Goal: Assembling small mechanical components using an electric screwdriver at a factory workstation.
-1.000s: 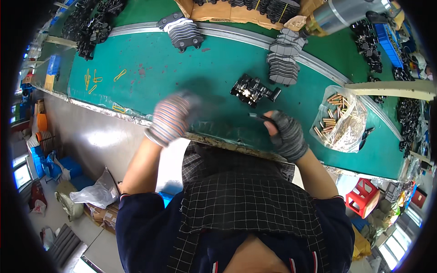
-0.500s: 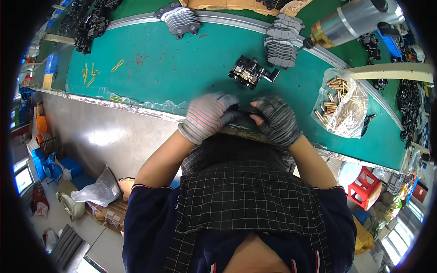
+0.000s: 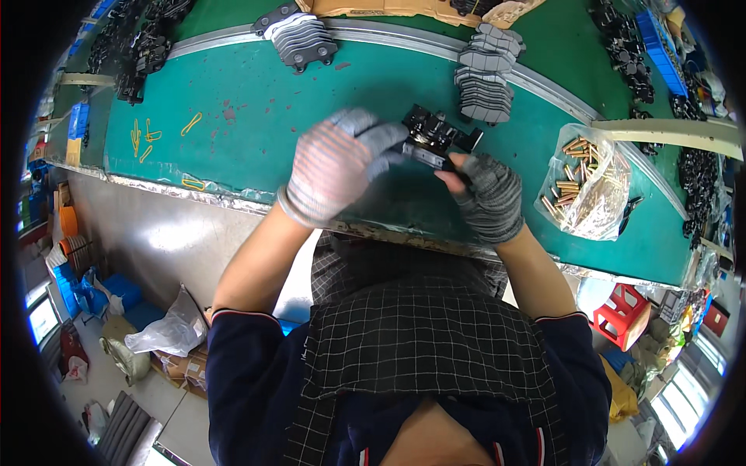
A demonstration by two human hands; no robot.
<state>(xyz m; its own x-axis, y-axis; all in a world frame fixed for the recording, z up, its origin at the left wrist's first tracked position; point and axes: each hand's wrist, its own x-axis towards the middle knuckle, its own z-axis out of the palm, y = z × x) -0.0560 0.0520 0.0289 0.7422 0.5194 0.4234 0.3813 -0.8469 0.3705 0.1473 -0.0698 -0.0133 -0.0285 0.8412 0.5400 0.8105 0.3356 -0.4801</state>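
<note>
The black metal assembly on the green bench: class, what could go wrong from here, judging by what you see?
Pinched skin: the right hand, in a dark grey striped glove, has bare fingertips right by the assembly, so metal edges might catch them.
Shifting: the stack of flat grey plates just beyond might slide if the assembly is pushed.
Spills: a clear plastic bag of copper-coloured pins lies to the right of that hand, where a sweep could scatter them.
</note>
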